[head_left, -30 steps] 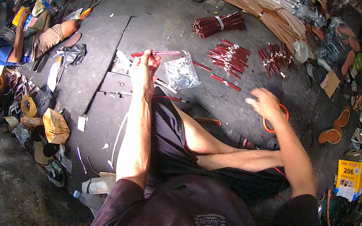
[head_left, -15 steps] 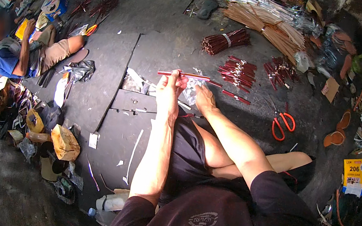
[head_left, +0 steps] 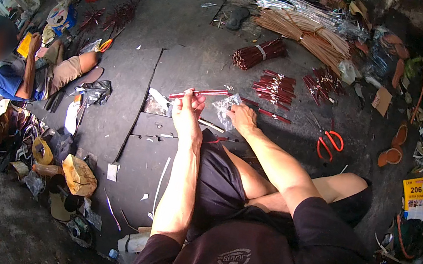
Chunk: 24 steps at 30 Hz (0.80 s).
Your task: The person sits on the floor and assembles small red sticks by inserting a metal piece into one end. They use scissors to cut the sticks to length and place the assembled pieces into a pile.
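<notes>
My left hand (head_left: 188, 112) is closed on a narrow dark red strip (head_left: 210, 92), pinched between thumb and fingers. The strip slants up to the right, and a small shiny bit shows by its far end. Beside it, my right hand (head_left: 243, 119) has curled fingers at a clear plastic bag (head_left: 223, 112). Whether they grip the film or a small piece inside is hidden. Another red strip (head_left: 274, 116) lies on the dark mat just beyond my right hand. Past that is a pile of red strips (head_left: 274, 89) with small pale metal bits.
Orange-handled scissors (head_left: 328, 144) lie right of my hands. Farther off are a tied bundle of red strips (head_left: 259, 53), another loose pile (head_left: 324, 85) and long tan strips (head_left: 302, 35). A yellow box (head_left: 419, 194) stands at the right. Another person (head_left: 18, 70) sits at the left.
My left hand has moved slightly left and down, and the strip it holds has tilted, its right end higher. My right hand's fingers have shifted a little, staying at the plastic bag.
</notes>
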Motion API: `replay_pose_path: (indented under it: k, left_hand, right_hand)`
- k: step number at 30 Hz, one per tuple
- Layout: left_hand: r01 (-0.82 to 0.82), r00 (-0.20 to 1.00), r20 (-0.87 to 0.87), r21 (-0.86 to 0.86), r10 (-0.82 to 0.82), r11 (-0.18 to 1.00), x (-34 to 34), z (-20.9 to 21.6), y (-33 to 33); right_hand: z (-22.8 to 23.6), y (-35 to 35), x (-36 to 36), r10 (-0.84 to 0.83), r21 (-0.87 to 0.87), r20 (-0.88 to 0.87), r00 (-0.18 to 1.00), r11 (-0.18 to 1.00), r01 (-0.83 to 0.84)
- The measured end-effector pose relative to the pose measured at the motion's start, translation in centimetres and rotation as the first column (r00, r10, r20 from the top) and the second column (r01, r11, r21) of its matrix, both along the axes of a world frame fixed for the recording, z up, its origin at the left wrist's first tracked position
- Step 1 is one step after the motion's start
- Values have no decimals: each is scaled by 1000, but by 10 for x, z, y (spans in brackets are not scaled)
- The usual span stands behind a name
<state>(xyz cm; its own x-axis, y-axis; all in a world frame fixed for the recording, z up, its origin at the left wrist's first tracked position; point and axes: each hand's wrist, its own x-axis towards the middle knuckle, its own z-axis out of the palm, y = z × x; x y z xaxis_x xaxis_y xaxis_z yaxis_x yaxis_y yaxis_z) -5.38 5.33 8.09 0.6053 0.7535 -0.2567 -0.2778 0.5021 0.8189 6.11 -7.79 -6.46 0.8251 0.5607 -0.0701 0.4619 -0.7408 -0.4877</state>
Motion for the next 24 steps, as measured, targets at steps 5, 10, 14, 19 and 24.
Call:
replay_pose_path:
  k: [5,10,14,19,24]
  left_hand:
    - [45,999,15,54,-46,998,-6,-18,5]
    - [169,961,-252,196,-117,966,2,-38,0]
    - [177,971,-200,246,-129,953,3,-47,1]
    - [202,960,-237,227,-147,953,6,-24,-15]
    - [252,957,-185,143,-224,957,15,26,-83]
  right_hand:
    - [3,29,44,-75,231,160,984,972,37]
    - [-46,48,90,-97,145,193,976,987,69]
    - [-42,57,74,-163,212,290,943,972,103]
    - [51,46,50,-52,598,-222,974,781,178]
    - [149,-15,27,103,783,-234,967,610,124]
